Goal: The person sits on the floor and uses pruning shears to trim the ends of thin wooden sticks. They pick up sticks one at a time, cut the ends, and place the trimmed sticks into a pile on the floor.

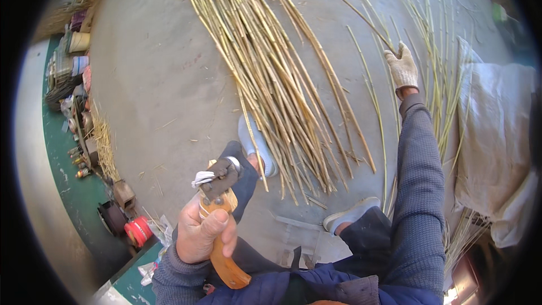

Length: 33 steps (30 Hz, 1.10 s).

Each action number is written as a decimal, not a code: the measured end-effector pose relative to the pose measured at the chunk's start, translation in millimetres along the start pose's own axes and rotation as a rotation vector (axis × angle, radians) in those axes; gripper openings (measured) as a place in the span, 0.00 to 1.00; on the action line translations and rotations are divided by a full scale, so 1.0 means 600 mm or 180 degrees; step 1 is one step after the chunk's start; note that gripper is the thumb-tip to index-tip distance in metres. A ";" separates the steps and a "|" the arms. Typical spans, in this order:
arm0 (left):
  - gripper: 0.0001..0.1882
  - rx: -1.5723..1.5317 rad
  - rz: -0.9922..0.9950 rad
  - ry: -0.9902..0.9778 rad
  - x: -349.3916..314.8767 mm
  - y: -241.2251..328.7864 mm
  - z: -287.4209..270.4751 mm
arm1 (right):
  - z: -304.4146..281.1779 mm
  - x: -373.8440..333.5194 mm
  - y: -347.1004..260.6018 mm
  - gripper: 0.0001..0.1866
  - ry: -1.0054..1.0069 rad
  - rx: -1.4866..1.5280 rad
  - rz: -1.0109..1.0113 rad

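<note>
My bare left hand (199,232) is wrapped round a tool with a curved wooden handle (230,270) and a dark metal head (221,182). White cord (203,178) is wound at the side of that head; the tool's exact kind I cannot make out. Stretched out to the far right, my right hand (402,69) wears a pale knit glove and grips the near end of a long thin cane stalk (351,7). The stalk runs up and left out of view. Between my hands a large bundle of cane stalks (276,85) lies on the floor.
Thinner green stalks (432,51) are spread at the right, beside a white woven sack (494,135). A green bench (68,183) along the left carries a red spool (138,231) and assorted tools. My shoes (353,213) stand at the bundle's near end on the grey floor.
</note>
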<state>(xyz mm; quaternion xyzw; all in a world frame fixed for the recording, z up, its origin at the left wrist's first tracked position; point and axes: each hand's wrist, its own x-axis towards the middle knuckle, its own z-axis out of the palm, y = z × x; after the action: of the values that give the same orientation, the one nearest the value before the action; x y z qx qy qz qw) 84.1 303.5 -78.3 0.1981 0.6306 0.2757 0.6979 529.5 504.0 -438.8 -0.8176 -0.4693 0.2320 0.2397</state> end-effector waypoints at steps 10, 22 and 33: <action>0.24 -0.0005 -0.0306 -0.0300 -0.007 0.012 -0.004 | -0.056 -0.148 -0.022 0.18 -0.0911 -0.0633 -0.1008; 0.24 0.0135 0.0015 -0.0898 -0.041 -0.013 0.005 | -0.164 -0.343 0.087 0.25 -0.2707 0.1251 0.0922; 0.13 0.0094 0.0617 -0.1076 -0.061 -0.052 -0.007 | -0.394 -0.512 0.016 0.18 -0.0372 -0.1032 -0.0107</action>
<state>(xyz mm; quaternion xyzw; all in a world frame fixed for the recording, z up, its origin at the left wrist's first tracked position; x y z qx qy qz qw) 82.0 256.3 -70.1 0.3116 0.4864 0.2951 0.7611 540.0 188.7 -213.5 -0.8227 -0.5273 0.1964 0.0809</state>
